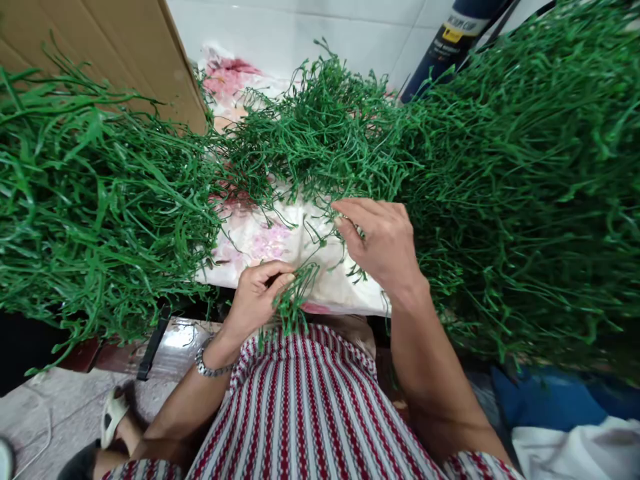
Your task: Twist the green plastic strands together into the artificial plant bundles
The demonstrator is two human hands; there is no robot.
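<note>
Between the thumb and fingers of my left hand point(260, 293) is a small bunch of thin green stems point(297, 293), plastic-looking, whose ends hang over the table's near edge. My right hand point(377, 233) is above the white, pink-stained table cover point(260, 243), its thumb and forefinger pinched at a thin green stem beside the middle pile point(325, 140). The fingers partly hide that stem. A few loose stems lie on the cover between my two hands.
Large heaps of green stems rise on the left point(100, 213) and right point(530, 187). A cardboard box point(115, 53) stands at the back left. A dark blue vacuum cup point(450, 43) leans at the back right by the tiled wall point(310, 23). Another person's foot point(117, 413) shows at lower left.
</note>
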